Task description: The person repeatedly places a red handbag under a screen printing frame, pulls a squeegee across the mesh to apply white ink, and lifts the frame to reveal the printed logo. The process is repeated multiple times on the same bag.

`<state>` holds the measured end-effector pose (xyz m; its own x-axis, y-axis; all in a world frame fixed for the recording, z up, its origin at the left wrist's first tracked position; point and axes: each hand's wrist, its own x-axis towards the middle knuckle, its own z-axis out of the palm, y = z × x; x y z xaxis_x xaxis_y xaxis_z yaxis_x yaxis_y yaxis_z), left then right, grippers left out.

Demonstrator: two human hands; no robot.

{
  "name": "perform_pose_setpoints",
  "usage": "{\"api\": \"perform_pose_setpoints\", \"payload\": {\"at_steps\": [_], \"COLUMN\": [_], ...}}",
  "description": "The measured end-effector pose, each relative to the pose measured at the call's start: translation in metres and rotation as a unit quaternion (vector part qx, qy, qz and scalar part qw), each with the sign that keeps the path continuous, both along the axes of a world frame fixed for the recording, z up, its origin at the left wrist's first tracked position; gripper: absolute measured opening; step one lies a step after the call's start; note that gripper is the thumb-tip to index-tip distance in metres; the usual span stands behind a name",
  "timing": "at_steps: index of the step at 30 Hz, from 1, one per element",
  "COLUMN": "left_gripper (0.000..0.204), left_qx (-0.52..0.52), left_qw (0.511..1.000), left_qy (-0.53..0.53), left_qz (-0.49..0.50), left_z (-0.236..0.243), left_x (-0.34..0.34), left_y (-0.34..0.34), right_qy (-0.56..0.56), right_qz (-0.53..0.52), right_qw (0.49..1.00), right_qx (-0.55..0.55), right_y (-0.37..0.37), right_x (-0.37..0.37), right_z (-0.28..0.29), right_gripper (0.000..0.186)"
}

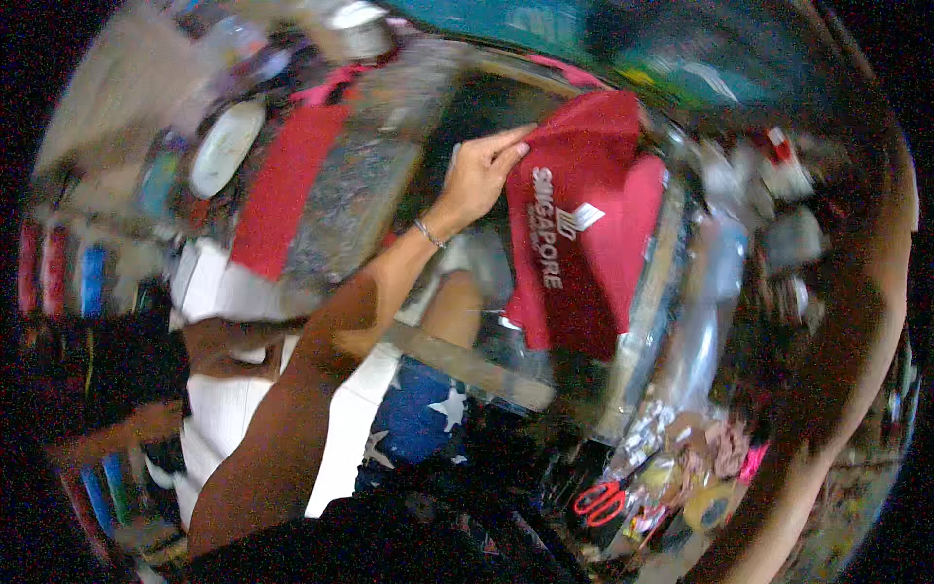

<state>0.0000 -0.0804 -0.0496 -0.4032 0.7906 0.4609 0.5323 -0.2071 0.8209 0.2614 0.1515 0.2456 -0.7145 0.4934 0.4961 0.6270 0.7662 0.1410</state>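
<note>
My left hand reaches up over the work area, thumb and fingers pinched on the upper left edge of a red fabric piece. White lettering and a white emblem are printed on the fabric, which hangs down with a lighter pinkish-red fold along its right side. A thin bracelet circles the left wrist. My right forearm rises from the lower edge along the right rim of the head view; its hand cannot be seen.
A red strip of fabric lies on a worn board at left, beside a pale oval dish. Orange-handled scissors, a tape roll and scraps crowd the lower right. Blue starred cloth shows below. Much is blurred.
</note>
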Motion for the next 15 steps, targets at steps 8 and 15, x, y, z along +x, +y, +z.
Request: {"api": "perform_pose_setpoints", "payload": {"at_steps": [8,15], "left_gripper": [0.035,0.038], "left_qx": [-0.07,-0.185], "left_qw": [0.979,0.959], "left_qy": [-0.102,0.146], "left_qz": [0.16,0.157], "left_z": [0.075,0.011], "left_x": [-0.188,-0.372], "left_y": [-0.213,-0.269], "right_qy": [-0.063,-0.078], "right_qz": [-0.009,-0.008], "right_qw": [0.998,0.993], "right_qx": [0.021,0.085], "right_y": [0.039,0.022], "right_x": [0.018,0.003], "right_z": [0.018,0.032], "right_gripper": [0.05,0.051]}}
